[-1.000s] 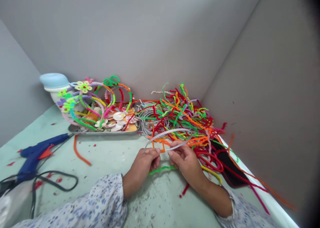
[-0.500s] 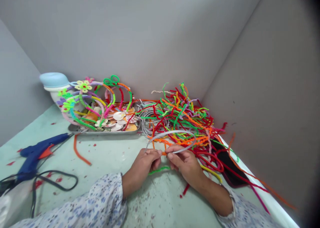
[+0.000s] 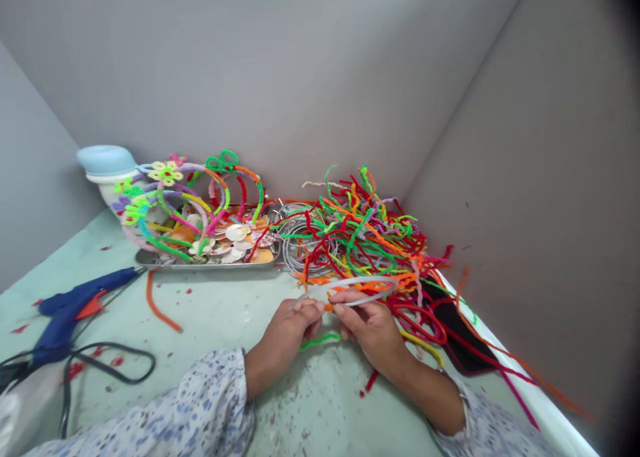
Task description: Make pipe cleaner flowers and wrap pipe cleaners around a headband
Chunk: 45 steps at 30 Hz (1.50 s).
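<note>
Hands, left hand [image 3: 287, 329] and right hand [image 3: 367, 327], pinch closed around a thin grey plastic headband [image 3: 353, 290] and orange fuzzy pipe cleaner [image 3: 329, 307], likely light, springy.

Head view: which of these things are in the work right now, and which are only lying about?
In hand:
left hand
right hand
bare headband
orange pipe cleaner

Lying about:
pipe cleaner pile
glue gun
tray of wrapped headbands
wire coil
green pipe cleaner

Soft, even daylight, bright and free of glare. Faint shadows sit under the hands. Wide-angle bending at the edges, dark vignette far right.
</note>
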Tool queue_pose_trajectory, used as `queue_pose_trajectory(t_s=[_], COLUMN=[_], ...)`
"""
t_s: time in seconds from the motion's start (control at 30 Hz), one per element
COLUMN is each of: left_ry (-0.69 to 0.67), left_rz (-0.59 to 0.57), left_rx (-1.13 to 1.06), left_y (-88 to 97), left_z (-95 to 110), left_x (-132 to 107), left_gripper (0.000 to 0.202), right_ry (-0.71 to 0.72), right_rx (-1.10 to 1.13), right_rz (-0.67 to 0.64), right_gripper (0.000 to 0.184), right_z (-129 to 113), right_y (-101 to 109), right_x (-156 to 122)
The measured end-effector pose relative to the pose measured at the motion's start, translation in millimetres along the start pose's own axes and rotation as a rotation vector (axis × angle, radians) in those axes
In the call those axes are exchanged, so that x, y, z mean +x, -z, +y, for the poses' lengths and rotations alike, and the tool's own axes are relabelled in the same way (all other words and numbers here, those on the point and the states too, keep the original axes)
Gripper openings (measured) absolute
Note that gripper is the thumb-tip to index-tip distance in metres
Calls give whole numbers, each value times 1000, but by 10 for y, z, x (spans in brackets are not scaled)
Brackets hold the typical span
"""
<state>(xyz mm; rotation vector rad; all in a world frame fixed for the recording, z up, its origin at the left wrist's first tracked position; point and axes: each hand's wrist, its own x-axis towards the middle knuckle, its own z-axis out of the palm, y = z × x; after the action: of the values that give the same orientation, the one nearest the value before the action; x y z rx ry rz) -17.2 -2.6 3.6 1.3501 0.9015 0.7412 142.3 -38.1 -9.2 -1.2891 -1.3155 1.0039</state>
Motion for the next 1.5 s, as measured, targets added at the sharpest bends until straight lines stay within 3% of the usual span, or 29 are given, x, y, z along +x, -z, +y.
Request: queue_pose_trajectory(t_s=[0.4,0.63,0.77,1.0,1.2,1.5], left_ry=[-43,-36,-14,6,-12,-57], left_rz=[3,4,20,24,0,-20], left_rx=[18,13,37,37,29,58], left_y=[-4,-8,-9,-7,-14,-28], left_z=[-63,-74,-62,-94,-64,-77], left_x=[-12,-14,-14,-10,-20,-9], left_gripper=[36,37,37,35,36,34], right_ry=[-68,-16,34,147,103,34], right_rx=[-107,-144,-201,-299,-322,-204], right_rz=[-2,-2,5,23,67,-10], right_gripper=[25,24,34,31,29,37], right_z=[-17,-31,-83,-86,-60,-37], right_y=[16,24,41,49,53,51], right_x=[-14,-23,-26,-11,-21,-29])
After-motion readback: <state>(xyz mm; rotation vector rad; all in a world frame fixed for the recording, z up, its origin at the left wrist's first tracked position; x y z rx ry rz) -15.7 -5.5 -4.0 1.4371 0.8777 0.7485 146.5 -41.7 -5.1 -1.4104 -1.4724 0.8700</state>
